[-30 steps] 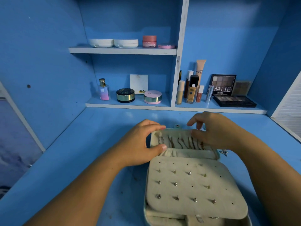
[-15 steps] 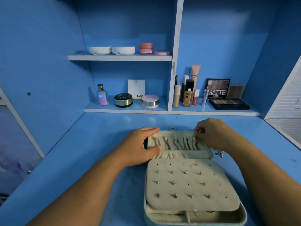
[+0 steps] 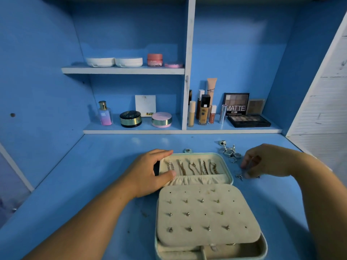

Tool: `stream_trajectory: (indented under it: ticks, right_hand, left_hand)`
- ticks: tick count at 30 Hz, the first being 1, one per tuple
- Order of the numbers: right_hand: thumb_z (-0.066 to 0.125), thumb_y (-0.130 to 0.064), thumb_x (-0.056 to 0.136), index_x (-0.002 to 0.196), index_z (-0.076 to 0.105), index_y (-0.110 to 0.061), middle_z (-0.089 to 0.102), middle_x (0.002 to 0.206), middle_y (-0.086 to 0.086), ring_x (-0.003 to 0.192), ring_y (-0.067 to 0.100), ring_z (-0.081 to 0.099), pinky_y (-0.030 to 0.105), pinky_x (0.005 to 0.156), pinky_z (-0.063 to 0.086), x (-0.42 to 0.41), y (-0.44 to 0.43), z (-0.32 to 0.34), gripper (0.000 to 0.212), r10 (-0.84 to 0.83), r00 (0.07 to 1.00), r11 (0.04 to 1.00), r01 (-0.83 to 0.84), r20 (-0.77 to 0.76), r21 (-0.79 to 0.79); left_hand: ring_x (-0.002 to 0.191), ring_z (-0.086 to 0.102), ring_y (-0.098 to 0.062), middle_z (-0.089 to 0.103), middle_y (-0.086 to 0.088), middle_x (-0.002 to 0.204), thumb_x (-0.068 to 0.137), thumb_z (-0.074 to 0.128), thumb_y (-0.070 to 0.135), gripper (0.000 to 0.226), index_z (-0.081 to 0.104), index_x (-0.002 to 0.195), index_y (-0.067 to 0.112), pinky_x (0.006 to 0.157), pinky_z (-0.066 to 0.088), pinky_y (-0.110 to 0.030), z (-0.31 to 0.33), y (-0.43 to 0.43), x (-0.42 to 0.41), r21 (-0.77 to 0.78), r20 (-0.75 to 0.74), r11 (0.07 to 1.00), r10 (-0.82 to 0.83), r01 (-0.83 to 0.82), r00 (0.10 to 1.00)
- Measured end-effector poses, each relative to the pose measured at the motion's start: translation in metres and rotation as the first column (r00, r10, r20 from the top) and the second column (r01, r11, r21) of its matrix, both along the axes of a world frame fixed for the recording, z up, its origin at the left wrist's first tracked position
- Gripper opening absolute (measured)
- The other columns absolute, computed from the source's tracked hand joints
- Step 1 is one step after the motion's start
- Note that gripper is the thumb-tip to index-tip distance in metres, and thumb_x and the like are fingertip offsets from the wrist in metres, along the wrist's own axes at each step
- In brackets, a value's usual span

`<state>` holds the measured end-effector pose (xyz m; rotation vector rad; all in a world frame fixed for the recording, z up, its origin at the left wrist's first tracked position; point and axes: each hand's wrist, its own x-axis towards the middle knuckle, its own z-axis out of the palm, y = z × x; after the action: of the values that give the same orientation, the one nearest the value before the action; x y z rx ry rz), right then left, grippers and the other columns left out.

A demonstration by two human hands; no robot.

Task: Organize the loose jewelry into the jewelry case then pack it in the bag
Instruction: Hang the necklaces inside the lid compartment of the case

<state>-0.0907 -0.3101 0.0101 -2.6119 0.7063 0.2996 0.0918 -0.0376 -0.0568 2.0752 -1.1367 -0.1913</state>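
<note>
Open jewelry case (image 3: pixel 264 246) on the blue desk (image 3: pixel 90 184), one hand on each side of its lid.

Head view: the case lies in the lower centre of the frame. Its cream panel (image 3: pixel 206 212) carries rows of small earrings, and the lid (image 3: pixel 228 167) lies flat above the panel with thin chains (image 3: pixel 193 167) side by side in it. The left hand (image 3: pixel 148 171) grips the left edge of the lid, with the thumb on the inner side and the fingers curled over the top corner. The right hand (image 3: pixel 266 160) is at the centre right, its fingers bent down to some small loose pieces (image 3: pixel 240 176) on the desk. The fingers are blurred, so I cannot tell if they pinch one. A group of rings (image 3: pixel 230 152) lies just above the lid's right corner.
</note>
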Motion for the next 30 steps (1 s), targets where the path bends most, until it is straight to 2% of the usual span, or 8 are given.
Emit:
stream_trajectory:
  ticks: [5,11,15,21,23,25,28,30]
  right_hand:
    - [0.07,-0.032,0.083,0.077,0.069,-0.029,0.068,0.079,-0.006,0.07,0.009,0.057,0.028,0.072,0.049,0.0,-0.001,-0.009,0.007,0.028,0.999,0.999,-0.028,0.019,-0.042]
    - [0.07,-0.034,0.083,0.093,0.06,-0.028,0.059,0.095,-0.005,0.085,0.013,0.056,0.028,0.077,0.046,-0.003,0.007,-0.01,0.016,-0.06,0.997,0.98,0.051,-0.041,-0.194]
    - [0.065,-0.035,0.087,0.088,0.066,-0.012,0.059,0.076,0.0,0.067,0.013,0.049,0.023,0.06,0.037,-0.003,0.007,-0.006,0.023,-0.087,0.989,0.973,0.058,-0.121,-0.225]
    - [0.058,-0.033,0.089,0.077,0.056,-0.008,0.053,0.075,0.002,0.064,0.016,0.043,0.027,0.061,0.036,0.0,0.005,-0.011,0.027,0.007,0.998,0.981,-0.018,-0.056,-0.194]
    - [0.062,-0.029,0.086,0.079,0.061,-0.014,0.061,0.076,-0.003,0.064,0.013,0.05,0.026,0.062,0.042,0.003,0.006,-0.013,0.017,0.011,0.999,0.983,-0.004,0.04,-0.184]
    - [0.065,-0.022,0.084,0.076,0.061,-0.021,0.062,0.072,-0.004,0.062,0.01,0.051,0.025,0.06,0.043,0.005,0.011,-0.012,0.009,-0.003,0.965,0.993,0.034,0.263,-0.114]
    - [0.066,-0.013,0.087,0.081,0.062,-0.018,0.062,0.069,0.003,0.061,0.011,0.052,0.025,0.062,0.046,0.01,0.025,-0.006,0.009,-0.077,0.761,0.987,-0.035,0.644,0.159]
    - [0.064,-0.008,0.088,0.086,0.063,-0.017,0.06,0.067,-0.003,0.062,0.008,0.055,0.018,0.062,0.047,0.014,0.044,-0.003,0.01,-0.101,0.659,0.935,-0.194,0.746,0.298]
  left_hand:
    - [0.118,0.05,0.009,0.053,0.028,0.126,0.065,0.059,0.062,0.077,0.055,0.135,0.03,0.107,0.041,-0.025,0.001,-0.001,-0.001,-0.008,-0.022,1.0,0.004,-0.004,1.0]
    - [0.12,0.051,0.006,0.053,0.025,0.127,0.066,0.059,0.063,0.079,0.054,0.137,0.028,0.108,0.041,-0.028,0.001,-0.001,0.0,0.017,-0.022,1.0,-0.006,0.007,1.0]
    - [0.119,0.05,0.009,0.053,0.027,0.127,0.065,0.058,0.063,0.079,0.054,0.136,0.029,0.107,0.04,-0.025,0.002,-0.001,0.0,0.018,-0.013,1.0,-0.004,0.004,1.0]
    - [0.117,0.052,0.007,0.054,0.026,0.124,0.065,0.06,0.062,0.077,0.055,0.135,0.03,0.106,0.042,-0.026,0.003,0.0,-0.001,0.017,-0.024,1.0,0.0,0.0,1.0]
    - [0.116,0.053,0.006,0.055,0.026,0.123,0.065,0.06,0.063,0.078,0.055,0.135,0.03,0.105,0.042,-0.027,0.003,0.0,-0.001,0.019,-0.023,1.0,0.003,-0.002,1.0]
    - [0.115,0.053,0.007,0.055,0.026,0.122,0.063,0.06,0.064,0.079,0.055,0.134,0.03,0.106,0.042,-0.028,0.004,0.0,-0.002,0.019,-0.026,1.0,0.004,-0.003,1.0]
    - [0.115,0.052,0.007,0.054,0.027,0.121,0.063,0.06,0.065,0.077,0.057,0.132,0.03,0.106,0.042,-0.028,0.006,0.0,-0.004,-0.003,-0.029,1.0,0.005,-0.005,1.0]
    - [0.118,0.051,0.007,0.053,0.027,0.122,0.065,0.06,0.064,0.072,0.058,0.13,0.032,0.107,0.041,-0.028,0.009,0.0,-0.007,-0.056,-0.01,0.998,0.002,-0.002,1.0]
